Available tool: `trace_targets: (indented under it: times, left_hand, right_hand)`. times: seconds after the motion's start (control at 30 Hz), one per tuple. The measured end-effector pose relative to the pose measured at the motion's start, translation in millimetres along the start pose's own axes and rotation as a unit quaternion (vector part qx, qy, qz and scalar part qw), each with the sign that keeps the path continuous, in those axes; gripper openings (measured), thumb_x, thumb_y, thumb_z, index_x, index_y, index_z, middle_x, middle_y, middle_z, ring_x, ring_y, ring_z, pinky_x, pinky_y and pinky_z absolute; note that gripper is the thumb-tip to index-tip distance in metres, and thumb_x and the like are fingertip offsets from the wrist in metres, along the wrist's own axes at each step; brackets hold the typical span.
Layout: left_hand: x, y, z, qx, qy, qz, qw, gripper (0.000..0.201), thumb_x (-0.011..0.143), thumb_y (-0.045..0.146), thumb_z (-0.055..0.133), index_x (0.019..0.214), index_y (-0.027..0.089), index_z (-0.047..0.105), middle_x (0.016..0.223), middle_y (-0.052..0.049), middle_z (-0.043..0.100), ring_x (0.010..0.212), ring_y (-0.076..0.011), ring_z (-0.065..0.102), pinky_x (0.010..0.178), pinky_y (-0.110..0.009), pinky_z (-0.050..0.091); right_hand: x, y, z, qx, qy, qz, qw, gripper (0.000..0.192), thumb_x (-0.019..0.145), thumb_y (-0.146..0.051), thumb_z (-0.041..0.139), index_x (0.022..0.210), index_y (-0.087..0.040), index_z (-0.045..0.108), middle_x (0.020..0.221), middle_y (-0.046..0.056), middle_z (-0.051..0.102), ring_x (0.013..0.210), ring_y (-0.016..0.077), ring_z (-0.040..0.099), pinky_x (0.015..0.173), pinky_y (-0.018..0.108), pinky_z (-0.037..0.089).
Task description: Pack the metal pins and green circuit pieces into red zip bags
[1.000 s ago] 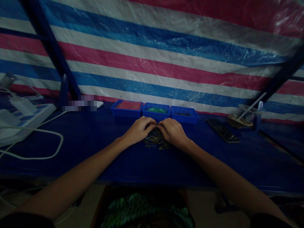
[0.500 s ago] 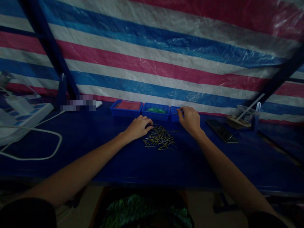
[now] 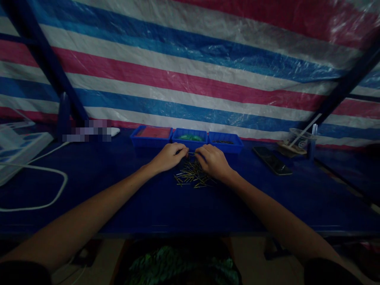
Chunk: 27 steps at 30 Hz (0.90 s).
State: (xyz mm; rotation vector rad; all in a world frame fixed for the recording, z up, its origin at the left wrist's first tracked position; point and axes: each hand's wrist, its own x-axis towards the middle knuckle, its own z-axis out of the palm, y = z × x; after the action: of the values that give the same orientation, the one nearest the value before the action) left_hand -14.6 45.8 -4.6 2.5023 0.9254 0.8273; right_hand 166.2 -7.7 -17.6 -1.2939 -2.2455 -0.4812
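A heap of thin brass-coloured metal pins [image 3: 190, 174] lies loose on the blue table. Just above the heap's far side, a single thin metal pin [image 3: 192, 153] spans the gap between my two hands. My left hand [image 3: 168, 157] pinches one end of it between thumb and fingers. The pin's other end meets the closed fingertips of my right hand [image 3: 216, 163], which covers the heap's right side. Behind my hands stand three blue trays in a row; the right tray [image 3: 236, 149] contains several thin dark pins.
The left tray [image 3: 135, 141] holds a flat reddish stack, and the middle tray [image 3: 175, 138] something green. A phone [image 3: 271, 160] and a plastic cup [image 3: 300, 140] with a straw are on the right. White cable [image 3: 63, 186] loops across the left. Striped sheeting [image 3: 190, 83] hangs behind.
My right hand has come back from the right tray to the heap, beside my left hand, uncovering that tray. A pin now bridges both hands. The view has shifted slightly.
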Motion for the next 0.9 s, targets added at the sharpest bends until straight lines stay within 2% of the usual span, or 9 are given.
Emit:
trace_targets:
  times: [0.13, 0.27, 0.37, 0.43, 0.53, 0.63, 0.73, 0.9]
  left_hand:
    - [5.2, -12.6, 3.3, 0.016, -0.02, 0.01, 1.0, 0.034, 0.09, 0.034, 0.033, 0.08, 0.018, 0.061, 0.077, -0.005, 0.065, 0.072, -0.0153, 0.058, 0.068, -0.028, 0.041]
    - [14.2, -36.7, 9.5, 0.1, -0.037, 0.009, 0.994, 0.026, 0.086, 0.03, 0.042, 0.095, 0.017, 0.062, 0.091, -0.008, 0.065, 0.082, -0.0188, 0.058, 0.074, -0.032, 0.041]
    - [19.8, -48.0, 15.9, 0.152, -0.068, 0.006, 0.986, 0.021, 0.08, 0.029, 0.049, 0.09, 0.018, 0.064, 0.087, -0.008, 0.063, 0.079, -0.0205, 0.057, 0.07, -0.033, 0.041]
    - [20.6, -50.1, 19.2, 0.167, -0.066, 0.004, 0.984, 0.017, 0.078, 0.026, 0.05, 0.082, 0.018, 0.064, 0.084, -0.008, 0.062, 0.079, -0.0212, 0.056, 0.069, -0.033, 0.041]
    - [15.9, -46.9, 19.1, 0.158, -0.049, -0.004, 0.986, 0.014, 0.077, 0.02, 0.047, 0.075, 0.017, 0.061, 0.081, -0.008, 0.062, 0.078, -0.0218, 0.055, 0.069, -0.034, 0.04]
    - [6.9, -36.0, 12.5, 0.103, -0.034, -0.024, 0.994, 0.016, 0.078, 0.017, 0.044, 0.076, 0.016, 0.06, 0.079, -0.008, 0.064, 0.073, -0.0194, 0.056, 0.067, -0.032, 0.04]
    - [-0.7, -17.9, 5.3, 0.043, -0.007, -0.026, 0.999, 0.018, 0.08, 0.018, 0.042, 0.081, 0.016, 0.06, 0.078, -0.006, 0.065, 0.071, -0.0167, 0.057, 0.065, -0.03, 0.04]
    - [-4.8, 8.9, 4.6, 0.024, 0.001, 0.003, 1.0, 0.023, 0.084, 0.022, 0.039, 0.077, 0.017, 0.06, 0.074, -0.004, 0.063, 0.07, -0.0152, 0.056, 0.065, -0.029, 0.04]
  right_hand:
    - [1.4, 12.0, -8.4, -0.005, 0.027, 0.028, 0.999, 0.029, 0.092, -0.027, 0.035, 0.083, -0.016, 0.06, 0.077, 0.006, 0.062, 0.074, 0.017, 0.053, 0.07, 0.029, 0.037]
    - [3.3, 42.8, -15.1, -0.055, 0.086, 0.147, 0.984, 0.03, 0.091, -0.028, 0.033, 0.083, -0.015, 0.059, 0.082, 0.01, 0.063, 0.078, 0.02, 0.055, 0.072, 0.031, 0.037]
    - [-2.2, 69.2, -15.2, -0.108, 0.098, 0.242, 0.959, 0.029, 0.087, -0.033, 0.042, 0.098, -0.011, 0.058, 0.09, 0.014, 0.063, 0.084, 0.0252, 0.054, 0.072, 0.035, 0.038]
    - [-7.5, 76.4, -13.2, -0.106, 0.081, 0.261, 0.956, 0.032, 0.085, -0.034, 0.046, 0.104, -0.01, 0.056, 0.095, 0.016, 0.062, 0.088, 0.0269, 0.054, 0.073, 0.036, 0.038]
    - [-10.5, 63.6, -8.0, -0.049, 0.047, 0.215, 0.974, 0.028, 0.086, -0.032, 0.046, 0.101, -0.012, 0.057, 0.092, 0.013, 0.063, 0.087, 0.0244, 0.054, 0.076, 0.035, 0.039]
    - [-7.3, 33.4, -2.2, 0.01, 0.019, 0.115, 0.993, 0.026, 0.086, -0.032, 0.047, 0.101, -0.014, 0.057, 0.088, 0.009, 0.062, 0.084, 0.0216, 0.054, 0.077, 0.033, 0.04]
    - [-4.8, 8.2, 1.3, 0.032, 0.002, 0.026, 0.999, 0.025, 0.086, -0.032, 0.047, 0.103, -0.016, 0.056, 0.089, 0.008, 0.061, 0.084, 0.0206, 0.053, 0.075, 0.033, 0.04]
    - [-6.4, -0.8, -1.4, 0.019, 0.002, -0.029, 0.999, 0.02, 0.089, -0.026, 0.042, 0.094, -0.017, 0.059, 0.082, 0.007, 0.06, 0.078, 0.0182, 0.051, 0.071, 0.031, 0.038]
